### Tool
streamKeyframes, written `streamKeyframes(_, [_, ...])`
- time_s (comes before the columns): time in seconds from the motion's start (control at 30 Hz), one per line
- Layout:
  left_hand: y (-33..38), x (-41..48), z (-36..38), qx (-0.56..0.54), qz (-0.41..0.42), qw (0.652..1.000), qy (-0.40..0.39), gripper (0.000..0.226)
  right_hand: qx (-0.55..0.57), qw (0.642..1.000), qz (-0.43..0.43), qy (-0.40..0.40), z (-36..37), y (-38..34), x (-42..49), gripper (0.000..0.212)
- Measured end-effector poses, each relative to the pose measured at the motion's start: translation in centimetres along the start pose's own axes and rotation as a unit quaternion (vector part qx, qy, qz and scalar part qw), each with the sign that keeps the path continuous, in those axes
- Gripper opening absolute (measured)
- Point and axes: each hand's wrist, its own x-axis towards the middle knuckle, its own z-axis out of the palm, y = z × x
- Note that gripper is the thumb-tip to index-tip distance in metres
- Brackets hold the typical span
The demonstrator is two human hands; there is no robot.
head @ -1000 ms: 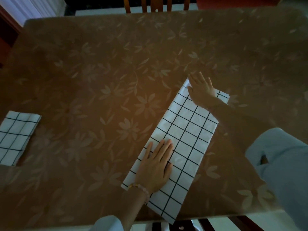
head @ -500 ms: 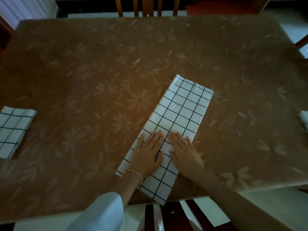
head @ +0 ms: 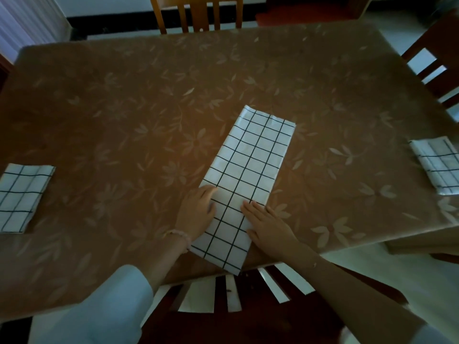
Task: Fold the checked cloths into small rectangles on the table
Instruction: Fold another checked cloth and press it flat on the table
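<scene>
A long white checked cloth [head: 250,165], folded into a narrow strip, lies slanted on the brown flowered table [head: 119,115], its near end hanging over the front edge. My left hand [head: 198,211] is at the strip's left edge, fingers curled onto that edge with the thumb on top. Flat on the right edge lies my right hand [head: 269,227], fingers stretched out and partly on the cloth. Both hands are on the near half of the strip.
A folded checked cloth [head: 21,194] lies at the table's left edge and another folded checked cloth [head: 438,165] at the right edge. Wooden chairs stand at the far side [head: 198,13], the right [head: 437,70] and below me [head: 223,309].
My right hand came back from the strip's far end to the near half. Both hands then slid apart from the middle to the strip's side edges, and the left fingers curled.
</scene>
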Motion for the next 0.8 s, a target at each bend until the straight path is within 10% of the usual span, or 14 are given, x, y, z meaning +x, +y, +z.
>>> streamKeyframes(0.3, [-1.5,-1.7,-3.0,-0.124,-0.297,0.946,-0.029,0.011,0.001,1.000,0.004,0.013,-0.9,-0.1,0.1,0.060])
streamKeyframes(0.63, [-0.5,-1.5,-4.0,-0.169,-0.327,0.927,-0.070,0.018,0.082,0.996,0.019,0.041,-1.9,-1.1,-0.7,0.064])
streamKeyframes(0.8, [1.1,-1.2,-4.2,-0.351,-0.390,0.850,-0.055,0.009,0.132,0.988,-0.019,0.081,-1.6,-2.2,-2.3,0.090])
